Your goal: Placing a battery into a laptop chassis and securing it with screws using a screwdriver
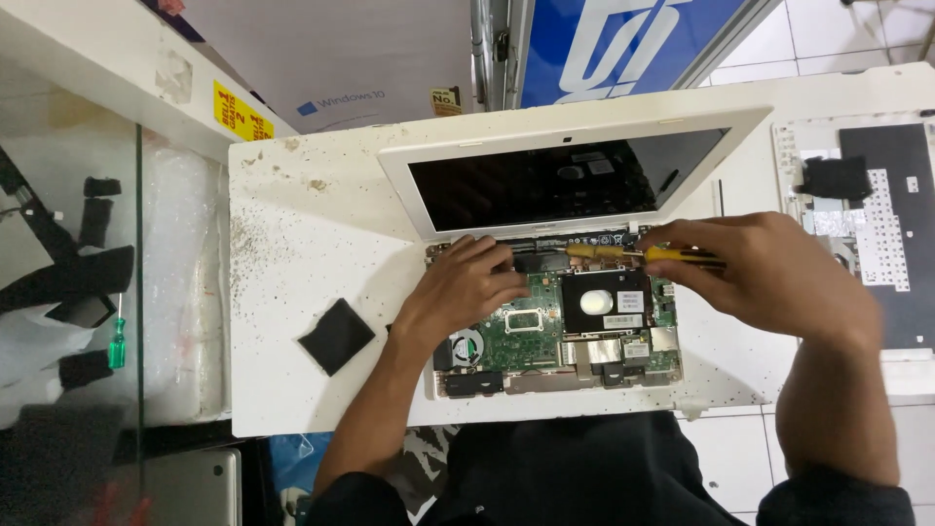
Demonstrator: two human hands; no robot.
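The white laptop (575, 195) lies open on the tabletop (292, 253), keyboard cover off so its green circuit board (521, 336) is bare. The left hand (467, 287) rests on the board near the hinge, fingers loosely curled, steadying it. The right hand (769, 273) is closed around a yellow-handled screwdriver (633, 253), tip aimed at the hinge

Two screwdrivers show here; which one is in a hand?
The yellow-handled screwdriver, gripped by the right hand over the open laptop; the green-handled screwdriver lies untouched far left.
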